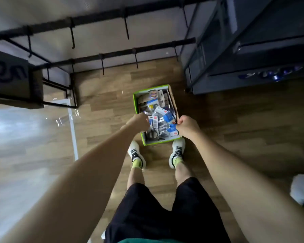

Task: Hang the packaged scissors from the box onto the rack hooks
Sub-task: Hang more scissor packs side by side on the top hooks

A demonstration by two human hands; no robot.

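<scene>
A person is standing over a green-edged open cardboard box [134, 104] that is sitting on the brown wood-plank floor [235, 123], just in front of the two white lace-up shoes [136, 154]. Both bare arms are reaching down into the near end of the box.

The left hand [139, 122] is hovering at the box's left wall, its fingers curling downward onto a white-carded pack of black-handled scissors [152, 128] lying in the near left corner; whether those fingers are actually clamping the pack I cannot tell, since the knuckles are hiding the tips. The right hand [187, 126] is sitting at the box's right wall, its fingers bunching together and pinching the edge of a blue packaged item [172, 128] at the near right.

More blue, white and grey packages are lying jumbled through the rest of the box. Beyond it, by the pale wall, two black horizontal rack bars [130, 51] are carrying bare black hooks [72, 37]. A dark metal shelving unit [235, 50] is standing to the right of the box.
</scene>
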